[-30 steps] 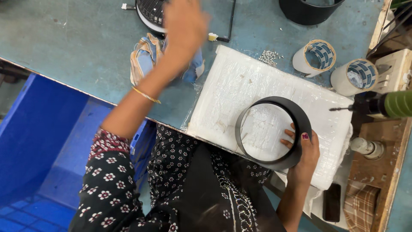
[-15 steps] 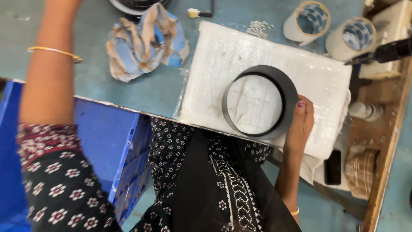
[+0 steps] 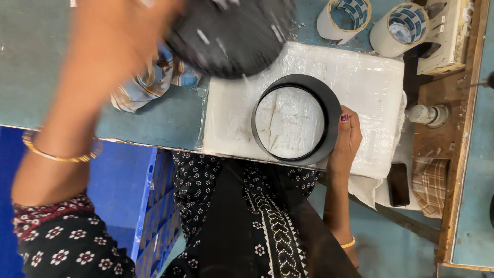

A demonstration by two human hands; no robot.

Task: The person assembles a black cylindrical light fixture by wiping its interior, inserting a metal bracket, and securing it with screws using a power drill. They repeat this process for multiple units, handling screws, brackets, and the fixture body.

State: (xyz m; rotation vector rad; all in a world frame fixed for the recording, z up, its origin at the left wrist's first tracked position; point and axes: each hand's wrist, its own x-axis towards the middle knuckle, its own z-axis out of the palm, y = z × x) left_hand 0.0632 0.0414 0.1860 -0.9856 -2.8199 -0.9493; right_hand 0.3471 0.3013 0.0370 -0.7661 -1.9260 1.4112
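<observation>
A black ring [image 3: 329, 105] lies flat on a white foam pad [image 3: 370, 82] wrapped in clear film. My right hand [image 3: 346, 141] rests against the ring's right outer wall, thumb on its rim. My left hand [image 3: 123, 36] is raised and blurred at the upper left, gripping a round black disc-shaped part [image 3: 231, 36] that hovers above the pad's far left corner. A gold bangle [image 3: 56, 154] circles my left wrist.
A crumpled blue and tan checked cloth [image 3: 149, 85] lies on the teal table [image 3: 51, 77]. Two tape rolls [image 3: 343, 19] [image 3: 399, 28] stand at the back right. A dark phone [image 3: 398, 184] sits on a wooden bench at right. A blue crate [image 3: 149, 206] stands below.
My left arm, earlier stretched to the far side of the table, has come back toward me carrying the black disc-shaped part. My right hand has stayed on the ring.
</observation>
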